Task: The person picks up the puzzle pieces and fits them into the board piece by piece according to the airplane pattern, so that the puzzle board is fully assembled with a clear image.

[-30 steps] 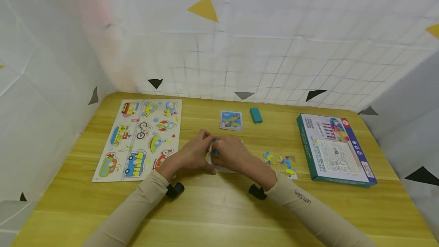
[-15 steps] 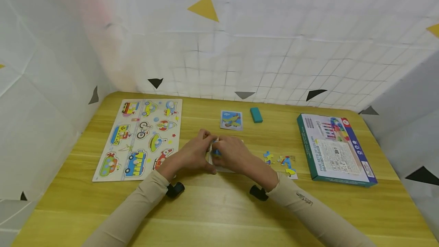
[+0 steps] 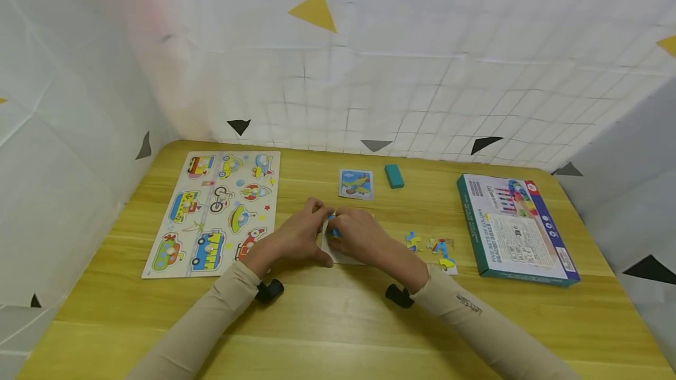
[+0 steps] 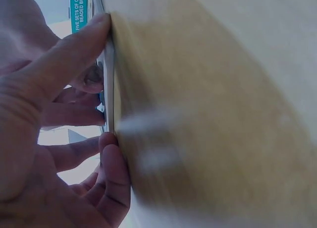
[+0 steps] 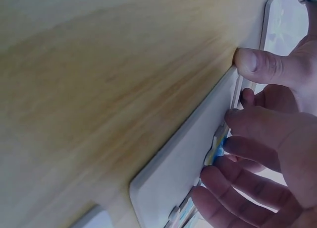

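In the head view a small pale jigsaw board point(image 3: 345, 258) lies on the table in front of me, mostly covered by my hands. My left hand point(image 3: 298, 236) holds its left edge, with the thumb point(image 4: 94, 39) at the near corner and the fingers curled at the far end. My right hand point(image 3: 361, 236) reaches over the board, its fingers bent around a blue-and-yellow jigsaw piece point(image 5: 218, 146) at the board's left part. Much of that piece is hidden. Loose jigsaw pieces point(image 3: 413, 241) and a small joined cluster point(image 3: 443, 255) lie to the right.
A square aeroplane picture point(image 3: 356, 185) and a teal block point(image 3: 394, 176) lie behind my hands. A vehicle peg puzzle point(image 3: 240, 192) is at the left. A boxed bead set point(image 3: 517, 230) lies at the right. White sheeting point(image 3: 391, 98) borders the table's back.
My right fingers have shifted slightly over the board, and more of the pale board shows beneath them. My left hand keeps its place on the edge.
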### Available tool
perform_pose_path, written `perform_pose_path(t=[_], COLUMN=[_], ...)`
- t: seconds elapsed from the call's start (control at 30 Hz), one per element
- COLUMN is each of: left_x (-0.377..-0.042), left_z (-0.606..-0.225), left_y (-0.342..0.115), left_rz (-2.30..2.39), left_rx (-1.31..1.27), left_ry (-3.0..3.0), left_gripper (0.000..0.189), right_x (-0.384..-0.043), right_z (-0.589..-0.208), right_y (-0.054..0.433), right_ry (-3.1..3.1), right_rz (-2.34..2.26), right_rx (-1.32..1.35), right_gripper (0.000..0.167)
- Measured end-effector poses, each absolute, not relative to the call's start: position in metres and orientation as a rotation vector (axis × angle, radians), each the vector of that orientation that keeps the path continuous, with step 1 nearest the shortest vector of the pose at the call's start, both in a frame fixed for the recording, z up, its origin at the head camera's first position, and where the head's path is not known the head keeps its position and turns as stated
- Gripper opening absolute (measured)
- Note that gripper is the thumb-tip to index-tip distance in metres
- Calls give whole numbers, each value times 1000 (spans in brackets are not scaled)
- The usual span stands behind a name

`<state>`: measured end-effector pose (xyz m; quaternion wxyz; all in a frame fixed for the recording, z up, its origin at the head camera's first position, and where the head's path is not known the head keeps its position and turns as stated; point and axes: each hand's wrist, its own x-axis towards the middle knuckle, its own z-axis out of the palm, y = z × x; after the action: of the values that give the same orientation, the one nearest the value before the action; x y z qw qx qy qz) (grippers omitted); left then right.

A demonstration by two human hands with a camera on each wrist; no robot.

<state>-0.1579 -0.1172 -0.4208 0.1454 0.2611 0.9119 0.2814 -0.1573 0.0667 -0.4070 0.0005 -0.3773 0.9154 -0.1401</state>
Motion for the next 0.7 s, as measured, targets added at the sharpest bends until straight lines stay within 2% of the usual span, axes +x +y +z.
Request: perform_pose_path(t=[0.17, 0.7], left_x=[-157, -158], left_z=[-420, -423], left_y=[-118, -116], left_rz=[814, 822], left_rx=[757, 735], left_ry=[2627, 2621], left_gripper=[102, 102], right_x=[-158, -150], right_z=[-409, -408], right_y=[65, 65], right_ry=[2890, 2925], right_rz=[-436, -314], right_rx=[-1225, -1324], right_gripper=[3, 11])
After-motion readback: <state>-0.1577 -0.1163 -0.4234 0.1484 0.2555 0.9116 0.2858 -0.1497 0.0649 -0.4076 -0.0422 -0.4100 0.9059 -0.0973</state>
